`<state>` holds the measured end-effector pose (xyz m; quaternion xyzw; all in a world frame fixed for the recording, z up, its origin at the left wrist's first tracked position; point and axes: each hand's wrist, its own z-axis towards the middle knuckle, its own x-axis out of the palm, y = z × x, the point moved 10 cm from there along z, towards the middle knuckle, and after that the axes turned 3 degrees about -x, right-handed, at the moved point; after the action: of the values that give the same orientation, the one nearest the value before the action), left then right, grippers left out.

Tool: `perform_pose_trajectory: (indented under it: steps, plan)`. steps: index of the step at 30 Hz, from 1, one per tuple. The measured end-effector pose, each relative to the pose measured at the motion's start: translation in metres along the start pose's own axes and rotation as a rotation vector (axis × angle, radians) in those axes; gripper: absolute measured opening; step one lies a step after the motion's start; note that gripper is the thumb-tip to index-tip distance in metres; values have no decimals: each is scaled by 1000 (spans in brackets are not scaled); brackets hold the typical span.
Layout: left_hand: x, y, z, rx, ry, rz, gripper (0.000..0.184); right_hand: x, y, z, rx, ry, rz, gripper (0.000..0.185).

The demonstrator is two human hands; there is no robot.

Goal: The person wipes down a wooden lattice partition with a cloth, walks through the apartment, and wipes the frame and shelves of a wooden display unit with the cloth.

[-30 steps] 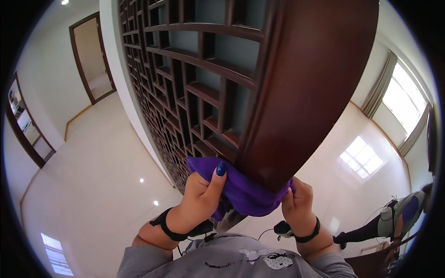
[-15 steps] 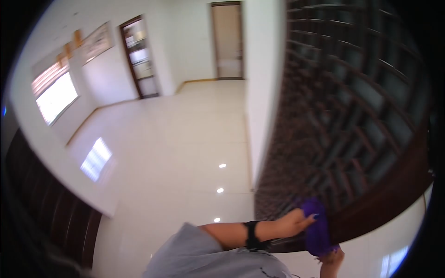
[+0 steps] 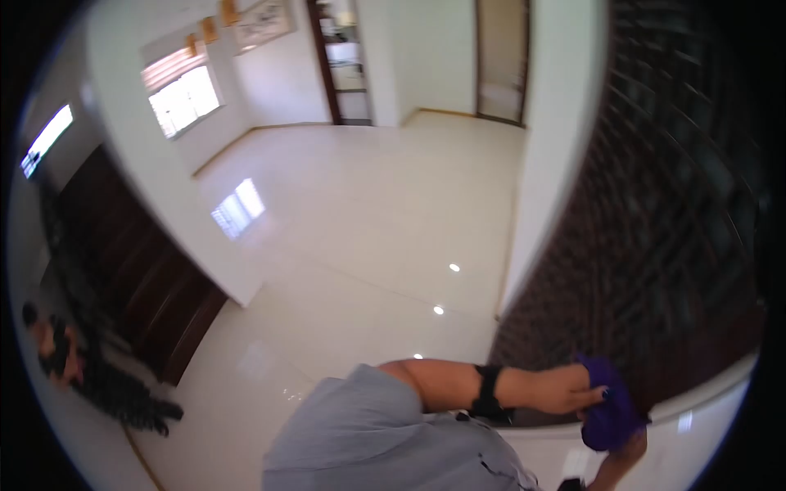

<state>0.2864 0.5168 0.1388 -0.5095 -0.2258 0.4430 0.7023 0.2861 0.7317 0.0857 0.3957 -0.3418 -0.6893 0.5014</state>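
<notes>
A purple cloth (image 3: 612,413) is bunched between my two hands at the lower right. My left hand (image 3: 573,389) pinches its upper left part, thumb lying over the fabric; a black band (image 3: 488,393) circles that forearm. Lower down, my right hand (image 3: 627,455) grips the cloth's bottom edge, its fingers partly covered by the fabric. Just beyond both hands stands a dark brown lattice screen (image 3: 655,245), blurred here. Whether the cloth touches it, I cannot tell.
A white wall end (image 3: 561,155) borders the screen. Glossy pale tiles (image 3: 368,213) cover the floor. Dark ridged woodwork (image 3: 147,270) is at left, beside a figure in dark clothing (image 3: 61,352). Farther back are a window (image 3: 182,96) and a brown-framed doorway (image 3: 501,61).
My view has swung left, so the room slides rightward and the dark figure comes into sight. Both hands keep the purple cloth, which looks more bunched and lower against the screen.
</notes>
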Motion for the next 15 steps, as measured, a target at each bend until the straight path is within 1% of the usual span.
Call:
perform_pose_trajectory:
  steps: [1, 3, 4, 5, 7, 9, 11, 12, 15]
  plan:
    - [1, -10, 3, 86, -22, -41, 30, 11, 8, 0, -20, 69, 88, 68]
    - [-6, -41, 7, 250, 31, 126, 21, 24, 22, 1, 62, 63, 1, 54]
    - [-3, -25, 8, 85, 114, -69, 18, 31, 28, 1, 103, 63, -42, 47]
    - [-2, -22, 7, 143, 150, 83, 18, 27, 1, -8, 257, 47, -16, 30]
    - [10, 2, 0, 163, 132, 253, 18, 39, 35, -11, -11, 203, -121, 17]
    - [21, 41, 0, 28, 141, 156, 21, 37, 17, -20, 200, 312, -190, 19]
    - [30, 71, -2, -36, 173, 222, 22, 30, -3, -29, 350, 305, -193, 13]
    - [34, 84, -1, -66, 180, 270, 23, 25, -8, -32, 388, 332, -279, 15]
    - [38, 102, -13, -51, 164, 248, 23, 30, -5, -44, 196, 401, -445, 16]
